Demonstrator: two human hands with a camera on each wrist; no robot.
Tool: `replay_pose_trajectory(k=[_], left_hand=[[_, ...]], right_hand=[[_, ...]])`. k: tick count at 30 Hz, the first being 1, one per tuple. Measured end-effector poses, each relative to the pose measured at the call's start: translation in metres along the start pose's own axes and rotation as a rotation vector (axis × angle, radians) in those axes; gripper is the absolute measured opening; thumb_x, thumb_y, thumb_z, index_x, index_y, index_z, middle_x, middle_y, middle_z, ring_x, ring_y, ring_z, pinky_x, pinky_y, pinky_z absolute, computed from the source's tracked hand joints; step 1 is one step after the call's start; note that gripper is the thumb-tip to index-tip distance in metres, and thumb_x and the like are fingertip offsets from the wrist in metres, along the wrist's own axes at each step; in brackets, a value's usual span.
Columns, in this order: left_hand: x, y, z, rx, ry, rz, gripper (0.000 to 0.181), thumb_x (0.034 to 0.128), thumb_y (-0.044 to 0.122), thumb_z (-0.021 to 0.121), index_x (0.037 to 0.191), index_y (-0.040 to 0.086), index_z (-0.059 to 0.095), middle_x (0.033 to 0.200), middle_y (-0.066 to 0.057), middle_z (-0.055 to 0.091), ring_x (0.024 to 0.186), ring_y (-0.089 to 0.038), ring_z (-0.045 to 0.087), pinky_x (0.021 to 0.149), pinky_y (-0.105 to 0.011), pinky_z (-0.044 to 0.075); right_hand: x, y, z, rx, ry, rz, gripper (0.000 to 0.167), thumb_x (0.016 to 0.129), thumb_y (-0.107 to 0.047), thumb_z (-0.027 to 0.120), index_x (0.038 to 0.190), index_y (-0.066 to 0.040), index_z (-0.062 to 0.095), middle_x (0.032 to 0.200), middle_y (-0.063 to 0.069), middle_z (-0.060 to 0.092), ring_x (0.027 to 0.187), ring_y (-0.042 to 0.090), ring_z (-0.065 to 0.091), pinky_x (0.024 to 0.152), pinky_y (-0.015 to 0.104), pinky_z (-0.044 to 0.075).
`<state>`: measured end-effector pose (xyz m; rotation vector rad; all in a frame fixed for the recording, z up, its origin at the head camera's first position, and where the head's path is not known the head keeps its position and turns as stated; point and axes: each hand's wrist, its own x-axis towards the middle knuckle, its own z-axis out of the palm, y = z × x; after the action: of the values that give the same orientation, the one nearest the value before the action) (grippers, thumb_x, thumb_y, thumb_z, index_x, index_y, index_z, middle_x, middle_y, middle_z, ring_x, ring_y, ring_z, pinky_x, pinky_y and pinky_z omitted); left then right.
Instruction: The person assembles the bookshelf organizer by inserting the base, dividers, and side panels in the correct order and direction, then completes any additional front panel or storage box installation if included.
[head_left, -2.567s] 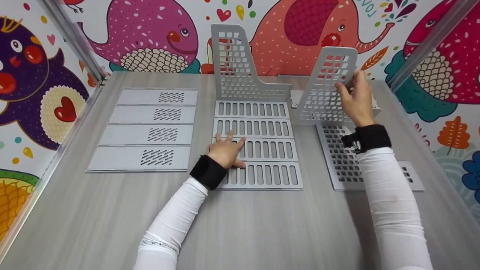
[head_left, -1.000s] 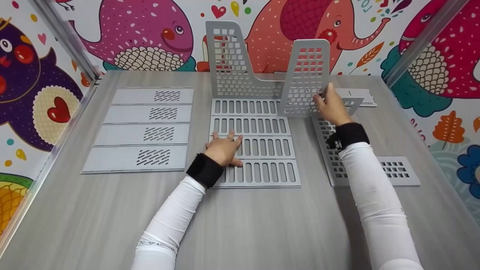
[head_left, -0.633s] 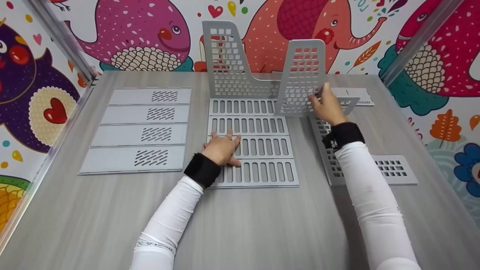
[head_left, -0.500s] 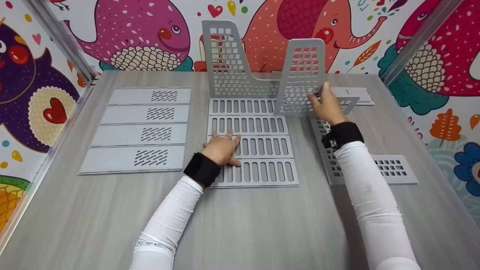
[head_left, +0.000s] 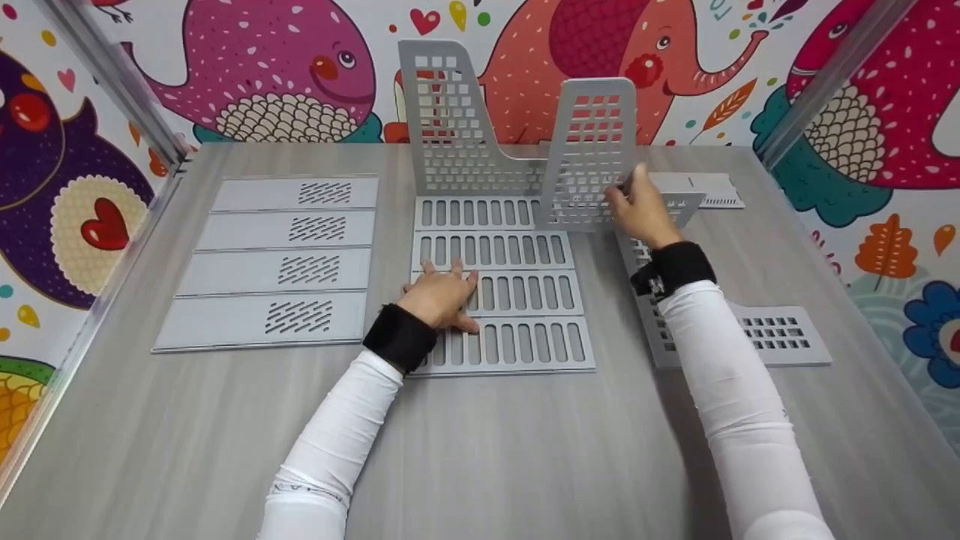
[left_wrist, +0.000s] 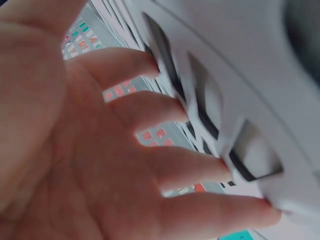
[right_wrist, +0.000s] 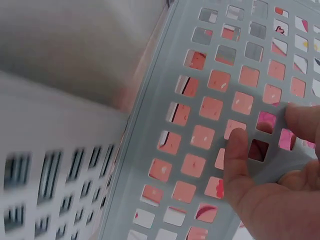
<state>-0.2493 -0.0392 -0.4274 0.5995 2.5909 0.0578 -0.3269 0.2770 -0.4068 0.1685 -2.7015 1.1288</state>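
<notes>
A flat grey panel with rows of long slots (head_left: 525,292) lies mid-table; the left hand (head_left: 439,296) rests on its left part, fingers spread. In the left wrist view the fingertips of the left hand (left_wrist: 150,150) touch the slotted surface. At its back edge a grey perforated panel (head_left: 465,161) stands upright. The right hand (head_left: 643,208) grips the right edge of a second upright perforated panel (head_left: 589,150), which overlaps the first in the head view. In the right wrist view, thumb and fingers of the right hand (right_wrist: 280,190) pinch this perforated panel (right_wrist: 200,110).
A light grey panel in four strips (head_left: 232,270) lies on the left of the table (head_left: 480,457). Flat perforated pieces (head_left: 780,337) lie at the right, partly under the right arm. A small white piece (head_left: 694,184) lies behind the right hand. Patterned walls enclose the back and sides.
Since the oldest frame, the right hand has brought its upright panel leftward, close to the other upright panel. The left hand keeps its place on the slotted panel. The head view has shifted slightly.
</notes>
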Motion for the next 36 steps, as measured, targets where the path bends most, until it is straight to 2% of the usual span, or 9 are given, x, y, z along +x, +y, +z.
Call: replay_pose_trajectory(k=[5,12,18,22,26,29,30,33,36], left_hand=[[-0.002,-0.001,0.0,-0.005,0.013,-0.004,0.097,0.0858,0.054,0.071,0.161,0.017,0.023,0.168,-0.017,0.012,0.145,-0.063,0.014,0.098,-0.079,0.039],[-0.002,-0.002,-0.001,-0.024,0.013,-0.027,0.099,0.0843,0.054,0.072,0.161,0.019,0.021,0.169,-0.016,0.009,0.146,-0.063,0.012,0.099,-0.08,0.036],[-0.001,-0.001,-0.001,-0.011,0.005,-0.025,0.1,0.0844,0.054,0.072,0.161,0.017,0.021,0.168,-0.018,0.008,0.144,-0.064,0.012,0.096,-0.08,0.038],[0.0,0.0,0.0,-0.021,-0.003,-0.024,0.101,0.0844,0.054,0.072,0.162,0.016,0.019,0.168,-0.02,0.007,0.144,-0.065,0.011,0.095,-0.081,0.037],[0.0,0.0,0.001,-0.023,0.001,-0.031,0.101,0.0844,0.053,0.073,0.162,0.016,0.019,0.168,-0.021,0.008,0.143,-0.066,0.009,0.095,-0.081,0.038],[0.0,0.0,0.002,-0.023,0.01,-0.023,0.1,0.0846,0.052,0.074,0.161,0.015,0.021,0.168,-0.021,0.01,0.142,-0.067,0.011,0.094,-0.081,0.039],[0.0,0.0,0.002,-0.024,0.013,-0.021,0.1,0.0848,0.052,0.074,0.161,0.015,0.021,0.168,-0.02,0.01,0.142,-0.066,0.011,0.094,-0.081,0.039],[0.0,0.0,0.003,-0.032,0.019,-0.018,0.1,0.0846,0.052,0.074,0.161,0.016,0.022,0.168,-0.019,0.01,0.143,-0.066,0.012,0.094,-0.081,0.039],[0.0,0.0,0.002,-0.041,0.018,-0.014,0.1,0.0848,0.052,0.074,0.161,0.016,0.021,0.168,-0.018,0.009,0.143,-0.066,0.012,0.095,-0.081,0.038]], right_hand=[[0.004,-0.022,0.025,0.021,-0.053,-0.015,0.016,0.102,-0.008,0.048,0.106,0.003,0.038,0.087,0.006,0.047,0.08,0.023,0.048,0.071,0.032,0.04],[0.008,-0.041,0.047,0.024,-0.095,-0.069,0.018,0.102,-0.005,0.049,0.11,0.006,0.038,0.096,0.015,0.053,0.09,0.031,0.053,0.082,0.043,0.048],[0.004,-0.036,0.037,0.059,-0.195,-0.067,0.038,0.099,-0.005,0.055,0.129,0.009,0.038,0.123,0.029,0.059,0.115,0.039,0.059,0.104,0.051,0.048],[-0.002,-0.023,0.017,-0.011,-0.132,-0.057,0.056,0.094,-0.01,0.065,0.14,0.011,0.041,0.14,0.033,0.05,0.133,0.046,0.047,0.117,0.055,0.035],[-0.008,-0.004,-0.004,-0.102,0.008,0.062,0.069,0.091,-0.021,0.07,0.145,0.008,0.039,0.156,0.034,0.028,0.146,0.05,0.022,0.122,0.063,0.017],[-0.014,0.01,-0.013,-0.121,-0.017,0.172,0.081,0.091,-0.027,0.071,0.152,0.005,0.026,0.159,0.035,0.019,0.149,0.05,0.016,0.124,0.063,0.012],[-0.015,0.014,-0.014,-0.115,-0.051,0.197,0.086,0.092,-0.027,0.07,0.154,0.004,0.019,0.159,0.037,0.017,0.149,0.052,0.017,0.124,0.063,0.012],[-0.019,0.021,-0.015,-0.084,-0.142,0.232,0.094,0.093,-0.024,0.069,0.155,0.003,0.003,0.149,0.042,0.034,0.139,0.051,0.037,0.122,0.058,0.025],[-0.02,0.022,-0.012,-0.069,-0.167,0.25,0.093,0.093,-0.021,0.068,0.153,-0.001,0.0,0.136,0.044,0.047,0.123,0.049,0.05,0.114,0.058,0.036]])
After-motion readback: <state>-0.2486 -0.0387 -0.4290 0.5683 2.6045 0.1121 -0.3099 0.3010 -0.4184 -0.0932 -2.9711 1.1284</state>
